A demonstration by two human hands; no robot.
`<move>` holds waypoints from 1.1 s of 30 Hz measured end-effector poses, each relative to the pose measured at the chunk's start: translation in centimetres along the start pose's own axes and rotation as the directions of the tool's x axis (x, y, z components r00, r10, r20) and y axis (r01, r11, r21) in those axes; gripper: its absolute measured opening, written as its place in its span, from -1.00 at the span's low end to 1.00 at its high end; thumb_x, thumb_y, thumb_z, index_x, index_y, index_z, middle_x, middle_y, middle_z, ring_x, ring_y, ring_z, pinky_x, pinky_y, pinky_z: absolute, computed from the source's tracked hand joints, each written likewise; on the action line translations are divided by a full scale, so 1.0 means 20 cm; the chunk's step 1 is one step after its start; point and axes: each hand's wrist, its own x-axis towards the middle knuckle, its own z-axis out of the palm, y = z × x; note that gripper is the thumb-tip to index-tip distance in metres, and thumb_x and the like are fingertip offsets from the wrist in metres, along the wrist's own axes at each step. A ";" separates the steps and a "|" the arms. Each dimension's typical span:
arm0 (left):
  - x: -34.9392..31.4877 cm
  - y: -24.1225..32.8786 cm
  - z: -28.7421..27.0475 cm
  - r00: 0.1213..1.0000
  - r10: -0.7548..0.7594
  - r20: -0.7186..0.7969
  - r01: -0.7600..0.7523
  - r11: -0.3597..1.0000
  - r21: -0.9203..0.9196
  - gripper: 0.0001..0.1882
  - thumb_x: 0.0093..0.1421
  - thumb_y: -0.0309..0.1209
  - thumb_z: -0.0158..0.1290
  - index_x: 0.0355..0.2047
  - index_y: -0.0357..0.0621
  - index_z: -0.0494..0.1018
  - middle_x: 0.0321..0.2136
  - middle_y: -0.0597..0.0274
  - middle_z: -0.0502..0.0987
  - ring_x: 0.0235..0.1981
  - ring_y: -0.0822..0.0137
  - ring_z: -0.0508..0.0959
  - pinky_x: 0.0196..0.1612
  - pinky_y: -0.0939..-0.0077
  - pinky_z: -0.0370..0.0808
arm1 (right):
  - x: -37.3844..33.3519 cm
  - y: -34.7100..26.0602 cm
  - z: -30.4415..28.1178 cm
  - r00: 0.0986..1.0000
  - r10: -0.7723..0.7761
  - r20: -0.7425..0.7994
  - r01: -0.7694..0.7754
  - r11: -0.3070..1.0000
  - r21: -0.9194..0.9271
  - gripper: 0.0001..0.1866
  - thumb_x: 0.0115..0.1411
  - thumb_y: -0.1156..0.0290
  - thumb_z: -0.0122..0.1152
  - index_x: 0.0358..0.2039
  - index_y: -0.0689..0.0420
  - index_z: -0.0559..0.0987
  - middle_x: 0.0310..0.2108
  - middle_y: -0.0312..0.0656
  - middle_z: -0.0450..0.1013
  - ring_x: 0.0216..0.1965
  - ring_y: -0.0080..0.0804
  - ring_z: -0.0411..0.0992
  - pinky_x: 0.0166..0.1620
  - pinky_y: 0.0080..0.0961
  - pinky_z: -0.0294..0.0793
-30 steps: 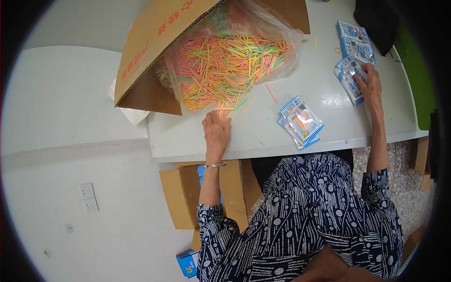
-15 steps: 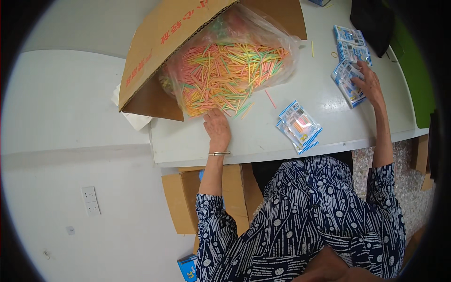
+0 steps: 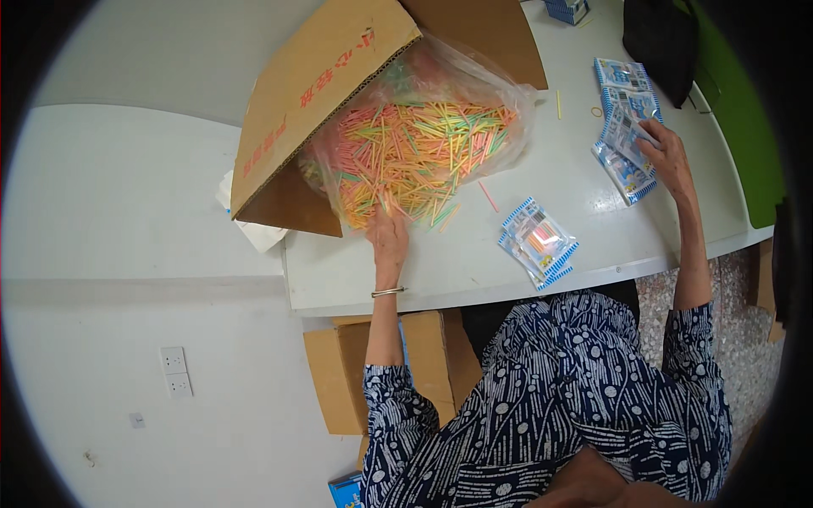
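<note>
The left hand (image 3: 388, 235) was at the near edge of the heap of coloured sticks (image 3: 423, 140), which lay in a clear bag (image 3: 518, 127) at the mouth of an open cardboard box (image 3: 330, 93), on the left and far part of the white table (image 3: 440, 267); its fingers were drawn narrowly together among the sticks, though how many they held, if any, could not be told; the right hand (image 3: 667, 157), on the right side, had thumb and fingers pinched on the upper packet (image 3: 625, 133), blue and white, which lay aslant over the packets beneath it (image 3: 628, 179); a light touch seemed best, since the sticks looked thin and apt to roll; gathering those that pointed the same way was probably easier than digging into the crossed ones farther back, and drawing them out lengthwise and low was less likely to drag neighbours along; on the right, the film looked slick, so a pinch close to an edge, with a small slide of the thumb, would have parted one packet from another more surely; the overlapping pair of packets (image 3: 538, 235) between the hands, and the loose pink stick (image 3: 489, 196) just beyond, were worth keeping clear of both forearms
</note>
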 end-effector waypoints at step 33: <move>-0.06 -0.01 0.15 0.975 -0.146 -0.170 0.024 0.822 -0.569 -0.70 0.35 -0.34 -0.20 -0.09 -0.36 0.30 -0.17 0.13 0.46 -0.18 0.41 0.44 -0.03 0.53 0.35 | -0.25 -0.55 0.54 0.861 -0.164 0.481 -0.212 0.744 0.633 -0.86 0.12 0.47 0.11 -0.31 0.24 0.48 -0.40 -0.38 0.42 -0.38 -0.74 0.34 -0.26 -0.74 0.35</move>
